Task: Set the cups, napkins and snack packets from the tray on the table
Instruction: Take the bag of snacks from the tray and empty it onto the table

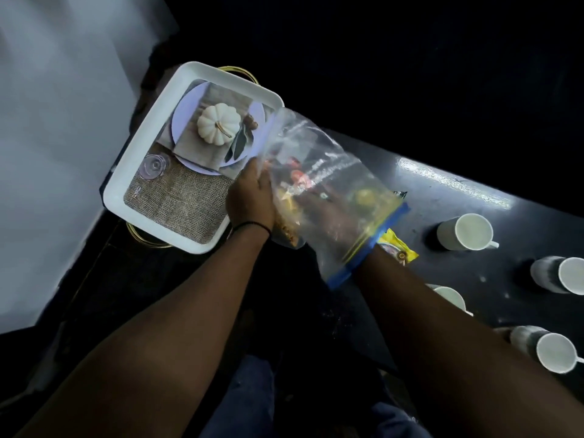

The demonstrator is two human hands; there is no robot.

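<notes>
A clear zip bag point(319, 159) with a blue seal strip holds several snack packets and hangs over the dark table point(442, 191), beside the white tray point(139, 172). My left hand point(251, 197) grips the bag's side from outside. My right hand point(328, 210) is pushed inside the bag through its mouth and shows only dimly through the plastic; whether it holds a packet I cannot tell. A yellow snack packet point(399, 249) lies on the table under my right wrist. Several white cups stand on the table at the right, among them one point(467, 232) nearest the bag.
The tray has gold handles and a printed picture of a pumpkin place setting on its bottom. It rests at the table's left end, next to a pale floor point(47, 153). More cups point(559, 275) point(546, 349) stand near the right frame edge.
</notes>
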